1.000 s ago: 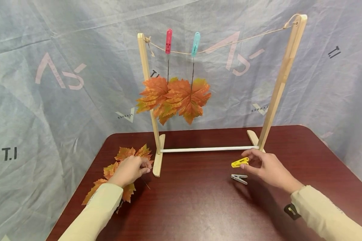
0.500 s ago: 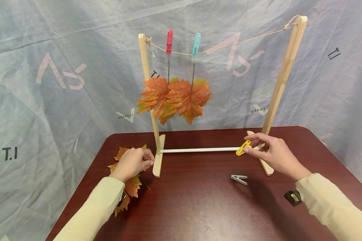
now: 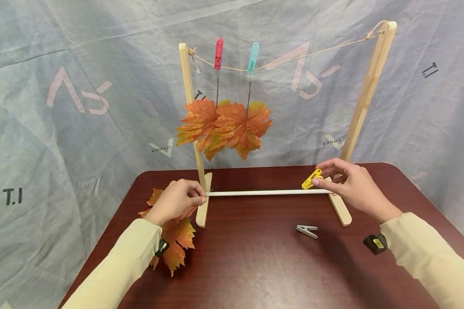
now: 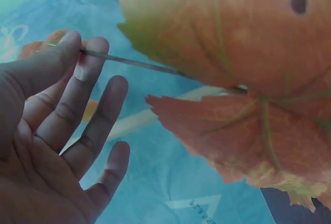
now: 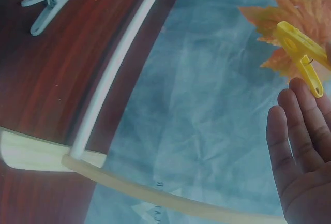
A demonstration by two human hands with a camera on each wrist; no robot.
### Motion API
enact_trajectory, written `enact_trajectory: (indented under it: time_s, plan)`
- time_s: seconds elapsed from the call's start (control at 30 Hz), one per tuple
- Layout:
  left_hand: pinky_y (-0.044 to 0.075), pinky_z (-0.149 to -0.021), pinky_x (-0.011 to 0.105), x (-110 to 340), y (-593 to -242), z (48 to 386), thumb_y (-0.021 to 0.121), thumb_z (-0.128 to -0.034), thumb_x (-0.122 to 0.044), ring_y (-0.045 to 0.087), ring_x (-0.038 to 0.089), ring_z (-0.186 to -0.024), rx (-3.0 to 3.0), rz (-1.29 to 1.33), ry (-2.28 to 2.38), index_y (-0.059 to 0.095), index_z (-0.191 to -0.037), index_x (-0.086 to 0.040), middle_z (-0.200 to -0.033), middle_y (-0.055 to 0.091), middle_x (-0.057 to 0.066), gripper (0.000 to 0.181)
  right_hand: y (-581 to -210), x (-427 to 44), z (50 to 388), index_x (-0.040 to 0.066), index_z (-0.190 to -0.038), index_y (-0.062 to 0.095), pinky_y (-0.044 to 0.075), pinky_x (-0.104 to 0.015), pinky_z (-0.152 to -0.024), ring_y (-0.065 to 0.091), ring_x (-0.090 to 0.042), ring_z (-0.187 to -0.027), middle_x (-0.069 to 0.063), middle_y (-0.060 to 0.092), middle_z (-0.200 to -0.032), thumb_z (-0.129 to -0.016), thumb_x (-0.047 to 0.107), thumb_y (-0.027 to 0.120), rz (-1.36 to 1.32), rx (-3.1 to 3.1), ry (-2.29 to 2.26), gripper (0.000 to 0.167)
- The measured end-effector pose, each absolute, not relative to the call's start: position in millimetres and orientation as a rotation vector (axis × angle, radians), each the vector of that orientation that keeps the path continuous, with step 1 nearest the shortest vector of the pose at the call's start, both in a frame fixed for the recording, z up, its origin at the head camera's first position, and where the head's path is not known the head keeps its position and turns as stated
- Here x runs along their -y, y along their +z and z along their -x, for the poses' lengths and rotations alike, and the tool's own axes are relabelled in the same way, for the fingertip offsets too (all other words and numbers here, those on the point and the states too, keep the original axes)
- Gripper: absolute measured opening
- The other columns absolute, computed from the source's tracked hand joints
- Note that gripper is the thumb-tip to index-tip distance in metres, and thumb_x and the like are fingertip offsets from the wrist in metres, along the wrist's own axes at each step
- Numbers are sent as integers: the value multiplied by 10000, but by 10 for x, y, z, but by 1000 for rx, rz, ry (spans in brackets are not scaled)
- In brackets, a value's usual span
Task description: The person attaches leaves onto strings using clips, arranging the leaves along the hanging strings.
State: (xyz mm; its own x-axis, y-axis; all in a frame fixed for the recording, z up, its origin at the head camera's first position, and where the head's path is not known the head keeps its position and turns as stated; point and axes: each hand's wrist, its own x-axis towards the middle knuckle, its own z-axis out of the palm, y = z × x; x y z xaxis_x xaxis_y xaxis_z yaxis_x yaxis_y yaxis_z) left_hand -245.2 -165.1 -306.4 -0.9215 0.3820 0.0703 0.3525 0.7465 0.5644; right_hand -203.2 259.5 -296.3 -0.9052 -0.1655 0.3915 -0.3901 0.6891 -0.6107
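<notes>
Leaf [image 4: 258,63] pinched in left hand [image 3: 175,200], yellow peg [image 3: 311,180] in right hand [image 3: 352,183]; reddish table [image 3: 251,253], grey backdrop [image 3: 139,64]

lighting and picture quality: head view bright and legible; both wrist views dim with a blue cast.
head view: illumination broad and even, apparently from above; pale glare noted on the tabletop [image 3: 255,274] at lower centre; soft-edged shadow at lower right, near the right sleeve [image 3: 425,253], and a darker patch at lower left; creases in the backdrop [image 3: 131,86] readable. left wrist view: murky, blue-green; large leaf [image 4: 238,133] at right soft, hazy toward the top; lettering at bottom barely legible. right wrist view: white rod [image 5: 118,63] and wooden post [image 5: 155,190] bow, consistent with lens distortion; hanging leaves at upper right washed out; yellow clothespin [image 5: 297,49] at right clearer.
</notes>
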Motion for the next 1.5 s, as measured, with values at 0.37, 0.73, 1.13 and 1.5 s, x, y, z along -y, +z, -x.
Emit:
enact_trajectory:
  time_s: [0.37, 0.73, 1.13, 1.5]
  plan:
    - [486, -712, 344, 1446, -2824, 2441, 754, -937, -157, 681, 216, -810, -2796, -681, 1044, 755, -911, -120, -775, 720, -50, 46, -2755, -2573, 2061, 140, -1156, 700, 492, -193, -697, 673, -112, -800, -25, 739, -958, -889, 288, 817, -433, 2597, 1025, 326]
    - [482, -701, 351, 1241, -2666, 2463, 757, -942, -203, 667, 182, -793, -2732, -634, 1191, 764, -936, -160, -810, 739, -22, 44, -2636, -2577, 2108, 128, -1149, 709, 518, -186, -700, 706, -104, -793, -41, 725, -967, -888, 238, 821, -465, 2578, 1064, 305]
    - [512, -768, 376, 948, -2559, 2516, 763, -938, -199, 680, 182, -822, -2687, -683, 1405, 779, -975, -133, -883, 760, 24, 77, -2387, -2509, 2139, 164, -1127, 728, 505, -180, -709, 682, -69, -783, -10, 723, -959, -866, 252, 842, -431, 2560, 1039, 298]
    - [515, -777, 365, 610, -2427, 2569, 781, -924, -206, 686, 214, -856, -2675, -771, 1556, 768, -963, -137, -862, 757, 14, 81, -2136, -2434, 2178, 146, -949, 763, 497, -151, -703, 669, -61, -772, 6, 746, -948, -790, 172, 901, -500, 2446, 1024, 213]
